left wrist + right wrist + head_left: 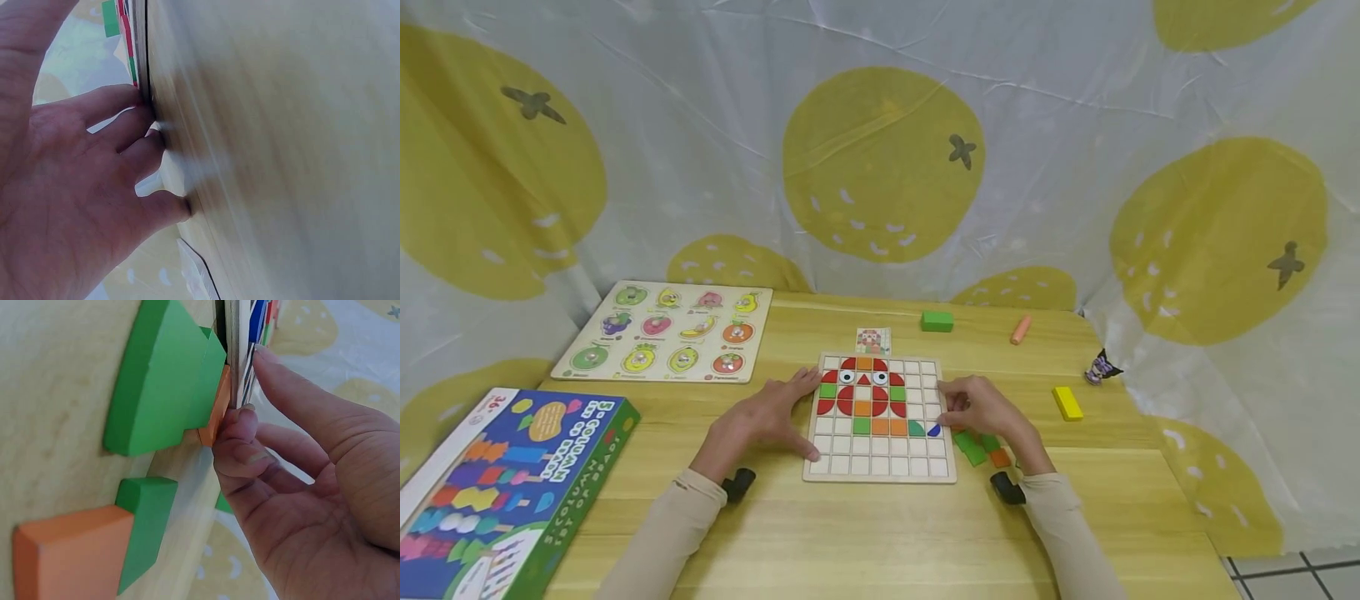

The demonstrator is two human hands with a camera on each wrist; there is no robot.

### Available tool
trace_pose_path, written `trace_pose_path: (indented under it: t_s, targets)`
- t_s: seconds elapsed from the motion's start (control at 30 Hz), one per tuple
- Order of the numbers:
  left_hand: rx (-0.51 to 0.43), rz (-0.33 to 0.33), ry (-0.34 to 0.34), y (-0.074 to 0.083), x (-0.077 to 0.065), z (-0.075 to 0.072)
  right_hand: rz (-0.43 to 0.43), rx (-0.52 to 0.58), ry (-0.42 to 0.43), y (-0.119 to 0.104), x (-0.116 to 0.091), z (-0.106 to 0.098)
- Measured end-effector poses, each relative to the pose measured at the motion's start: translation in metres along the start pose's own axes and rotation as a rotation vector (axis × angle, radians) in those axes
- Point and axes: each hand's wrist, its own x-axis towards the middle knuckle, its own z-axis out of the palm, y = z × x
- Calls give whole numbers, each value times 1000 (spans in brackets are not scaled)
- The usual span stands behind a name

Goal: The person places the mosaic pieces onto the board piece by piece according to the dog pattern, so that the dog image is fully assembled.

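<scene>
In the head view a wooden grid board (880,476) lies on the table, with red, orange, green and white tiles forming a face with two eyes. A blue-and-white tile (934,431) sits in the right-hand column, beside a teal-and-white tile (916,428). My left hand (767,414) is spread along the board's left edge, thumb low and fingers high. My right hand (981,408) holds the right edge; in the right wrist view its thumb touches the board's face just below the blue piece (257,322), with curled fingers at the edge.
Loose green tiles (150,381) and orange tiles (75,550) lie right of the board. A small pattern card (874,341) is behind it. Around stand a fruit puzzle (658,329), a bead-set box (512,492), a green block (937,322), a yellow block (1067,403) and an orange stick (1021,329).
</scene>
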Motion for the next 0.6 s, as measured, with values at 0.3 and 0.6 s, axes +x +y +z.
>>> trace_pose_path:
  t_s: [0.3,0.6]
  targets:
    - [3,1,-6,-2,0,-1,25,44,59,17,-18,-18]
    - [10,12,-12,0,1,-2,32,51,62,29,-21,-13]
